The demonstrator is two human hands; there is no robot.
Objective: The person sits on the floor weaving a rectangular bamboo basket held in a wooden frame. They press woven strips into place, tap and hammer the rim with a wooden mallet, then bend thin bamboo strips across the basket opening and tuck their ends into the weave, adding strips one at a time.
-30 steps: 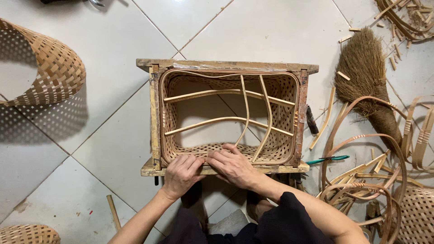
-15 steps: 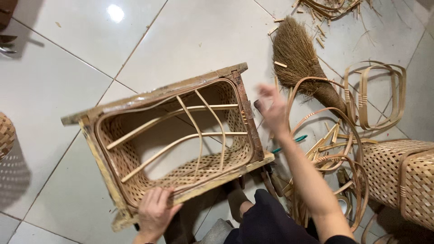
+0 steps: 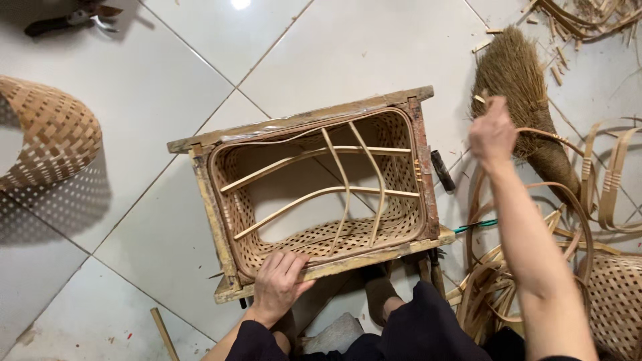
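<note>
Basketwork in a wooden frame (image 3: 314, 120) lies on the tiled floor (image 3: 374, 47), with bare tile open beyond its far edge and to its left. We see the woven basket (image 3: 321, 237) seated inside the frame, its mouth facing up and its long axis running left to right, tilted slightly. Our left hand (image 3: 277, 284) grips the near rail. Our right hand (image 3: 493, 132) is raised over the broom (image 3: 518, 73), fingers loosely curled, holding nothing we can make out. Coiled cane strips (image 3: 535, 267) crowd the right side.
</note>
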